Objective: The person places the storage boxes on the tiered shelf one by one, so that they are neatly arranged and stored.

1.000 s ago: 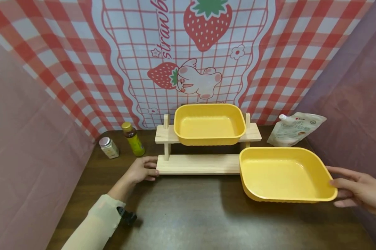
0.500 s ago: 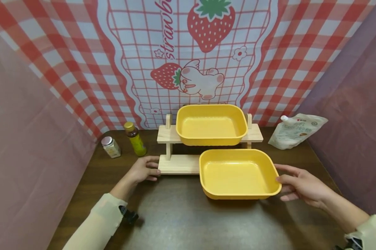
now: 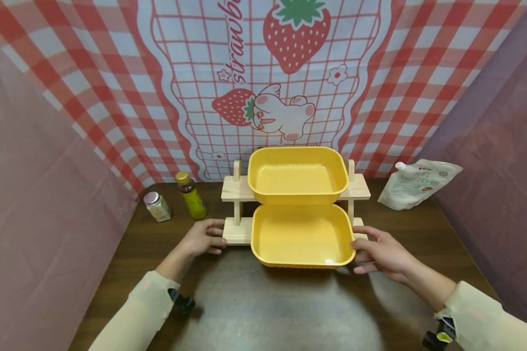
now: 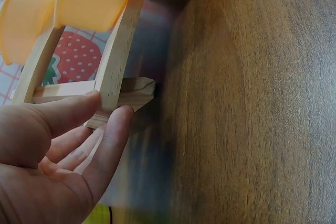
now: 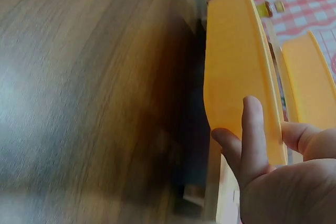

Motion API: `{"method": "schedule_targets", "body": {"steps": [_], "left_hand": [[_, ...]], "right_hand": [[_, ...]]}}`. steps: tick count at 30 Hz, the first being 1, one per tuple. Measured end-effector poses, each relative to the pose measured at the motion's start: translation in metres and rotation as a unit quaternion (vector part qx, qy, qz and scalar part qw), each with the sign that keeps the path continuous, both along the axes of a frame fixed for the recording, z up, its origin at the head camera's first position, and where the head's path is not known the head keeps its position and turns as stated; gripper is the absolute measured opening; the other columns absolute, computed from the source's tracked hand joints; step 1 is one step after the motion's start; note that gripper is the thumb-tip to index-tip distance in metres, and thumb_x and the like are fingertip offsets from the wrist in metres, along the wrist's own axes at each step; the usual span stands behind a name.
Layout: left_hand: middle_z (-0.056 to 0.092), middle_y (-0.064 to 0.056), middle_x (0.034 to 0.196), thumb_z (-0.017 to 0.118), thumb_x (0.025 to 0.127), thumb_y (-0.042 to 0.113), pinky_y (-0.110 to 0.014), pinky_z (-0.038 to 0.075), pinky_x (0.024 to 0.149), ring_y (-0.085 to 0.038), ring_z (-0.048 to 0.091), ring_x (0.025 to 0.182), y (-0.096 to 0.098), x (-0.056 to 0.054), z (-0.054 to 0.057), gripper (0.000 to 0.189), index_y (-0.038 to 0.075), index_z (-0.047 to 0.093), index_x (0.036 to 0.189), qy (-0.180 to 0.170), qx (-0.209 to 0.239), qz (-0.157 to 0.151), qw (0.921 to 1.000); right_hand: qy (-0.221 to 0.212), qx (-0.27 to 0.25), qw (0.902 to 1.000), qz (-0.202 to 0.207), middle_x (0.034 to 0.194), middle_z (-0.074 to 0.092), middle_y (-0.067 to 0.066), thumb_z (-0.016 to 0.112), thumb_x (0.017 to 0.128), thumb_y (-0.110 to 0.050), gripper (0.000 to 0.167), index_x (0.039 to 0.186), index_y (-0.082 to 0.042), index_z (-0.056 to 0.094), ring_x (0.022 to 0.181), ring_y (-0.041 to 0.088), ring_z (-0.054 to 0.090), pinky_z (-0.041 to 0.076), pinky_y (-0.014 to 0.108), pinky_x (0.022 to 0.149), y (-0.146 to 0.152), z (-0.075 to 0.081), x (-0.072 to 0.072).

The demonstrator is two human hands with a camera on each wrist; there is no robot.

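Yellow tray [image 3: 302, 234] on rack [image 3: 237, 230] bottom, right hand [image 3: 379, 253] grip apparently pinching rim; left hand [image 3: 202, 239] relaxed, touching rack.

Yellow tray [image 3: 302, 234] sitting level, open side up, on lower tier of wooden rack [image 3: 235, 191]; identical upper tray [image 3: 296, 175] resting directly above.

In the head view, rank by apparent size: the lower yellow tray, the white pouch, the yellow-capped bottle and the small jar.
1. Lower yellow plastic tray.
2. White spouted refill pouch.
3. Yellow-capped bottle of yellow-green liquid.
4. Small silver-lidded glass jar.
The bottle and jar look close; the jar looks slightly smaller.
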State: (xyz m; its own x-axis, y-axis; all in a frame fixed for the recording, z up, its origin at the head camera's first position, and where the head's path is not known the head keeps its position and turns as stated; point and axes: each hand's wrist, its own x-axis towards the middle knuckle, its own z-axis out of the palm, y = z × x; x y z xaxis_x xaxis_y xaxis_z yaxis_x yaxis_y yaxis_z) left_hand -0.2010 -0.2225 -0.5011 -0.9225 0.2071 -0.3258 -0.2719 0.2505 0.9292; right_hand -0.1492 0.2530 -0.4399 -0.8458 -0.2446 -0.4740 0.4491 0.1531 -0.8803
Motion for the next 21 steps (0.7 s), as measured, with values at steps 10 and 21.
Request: {"method": "schedule_targets", "body": {"steps": [10,21], "left_hand": [[0.061,-0.033,0.127,0.07,0.091,-0.009,-0.045,0.065,0.074,-0.025,0.072,0.084,-0.001,0.001,0.001,0.067,-0.006,0.041,0.151,-0.008,-0.005,0.007,0.9999],[0.062,-0.032,0.128,0.068,0.093,-0.008,-0.047,0.065,0.076,-0.027,0.072,0.09,0.0,0.003,-0.003,0.064,-0.006,0.041,0.152,0.001,-0.011,0.005,0.9999]], "right_hand": [[0.018,0.003,0.9998,-0.003,0.125,0.066,0.021,0.061,0.101,-0.015,0.07,0.16,-0.001,0.027,0.092,0.028,0.076,0.065,0.045,0.074,-0.022,0.0,-0.016],[0.015,-0.002,0.9997,-0.019,0.126,0.067,0.018,0.062,0.101,-0.017,0.067,0.158,0.001,0.031,0.095,0.028,0.076,0.064,0.048,0.076,-0.028,0.001,-0.025]]}}
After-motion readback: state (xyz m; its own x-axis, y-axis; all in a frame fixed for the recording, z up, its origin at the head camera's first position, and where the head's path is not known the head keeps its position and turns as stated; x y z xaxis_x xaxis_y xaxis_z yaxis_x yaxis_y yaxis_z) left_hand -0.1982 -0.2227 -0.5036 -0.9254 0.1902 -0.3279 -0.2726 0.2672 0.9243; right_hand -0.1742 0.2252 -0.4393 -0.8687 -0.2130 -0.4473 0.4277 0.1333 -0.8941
